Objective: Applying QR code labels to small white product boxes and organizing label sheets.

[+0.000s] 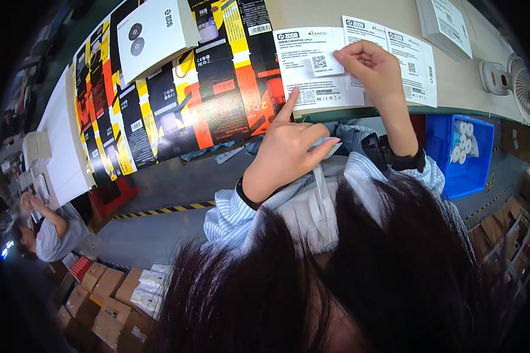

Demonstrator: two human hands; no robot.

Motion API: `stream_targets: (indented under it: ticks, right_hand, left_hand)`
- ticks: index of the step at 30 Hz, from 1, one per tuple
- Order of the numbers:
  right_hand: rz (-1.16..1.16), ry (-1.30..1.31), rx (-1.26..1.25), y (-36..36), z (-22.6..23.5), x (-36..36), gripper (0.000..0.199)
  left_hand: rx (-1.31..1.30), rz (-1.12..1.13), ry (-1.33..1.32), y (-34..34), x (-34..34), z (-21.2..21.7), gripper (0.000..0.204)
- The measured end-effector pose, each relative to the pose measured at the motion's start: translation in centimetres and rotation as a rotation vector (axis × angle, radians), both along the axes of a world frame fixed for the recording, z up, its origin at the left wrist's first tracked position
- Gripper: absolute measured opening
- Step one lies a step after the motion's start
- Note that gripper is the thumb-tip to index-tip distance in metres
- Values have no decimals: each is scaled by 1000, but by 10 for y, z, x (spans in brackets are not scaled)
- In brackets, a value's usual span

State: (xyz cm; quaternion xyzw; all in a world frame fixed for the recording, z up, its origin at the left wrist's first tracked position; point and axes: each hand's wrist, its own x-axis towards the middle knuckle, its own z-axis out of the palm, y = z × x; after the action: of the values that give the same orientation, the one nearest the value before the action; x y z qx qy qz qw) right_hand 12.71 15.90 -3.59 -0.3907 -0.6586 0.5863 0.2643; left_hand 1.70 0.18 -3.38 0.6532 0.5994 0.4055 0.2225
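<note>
My right hand point(374, 73) pinches the edge of a small white label point(327, 63) printed with a square code. That label lies over a white printed sheet point(288, 66) at the table's front edge. My left hand point(291, 150) is open and holds nothing. Its index finger stretches out to the sheet's lower left, beside another square code, while the thumb stands apart. Two similar printed sheets point(415, 76) overlap just to the right, partly behind my right hand. Whether the small label is stuck down or loose, I cannot tell.
Glossy black, yellow and red printed card point(218, 112) covers the table's left, with a white box-like stack point(153, 35) on it. At the right are a paper stack point(444, 26), a fan point(521, 88) and a blue bin point(468, 170) with white rolls. Another person point(59, 229) works far left.
</note>
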Motion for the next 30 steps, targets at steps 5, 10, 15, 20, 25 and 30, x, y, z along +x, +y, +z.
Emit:
stream_targets:
  ticks: [5,10,15,20,25,30]
  right_hand:
    - [-26,-93,28,-6,-8,-3,11]
    - [-30,-87,23,-11,-5,-7,11]
    - [-75,-29,94,-10,-15,-6,14]
    - [-77,-133,174,-11,-18,-6,16]
    - [-83,-186,212,-14,-13,-9,16]
    - [-83,-284,208,-16,-4,-9,12]
  left_hand:
    - [3,11,-18,0,-2,-6,17]
    - [-8,25,-44,0,-2,-4,16]
    - [-18,34,-42,1,-2,-5,16]
    - [-32,54,-54,1,-1,-6,13]
    - [-39,63,-53,1,-2,-2,11]
    - [-44,56,-56,2,0,-4,11]
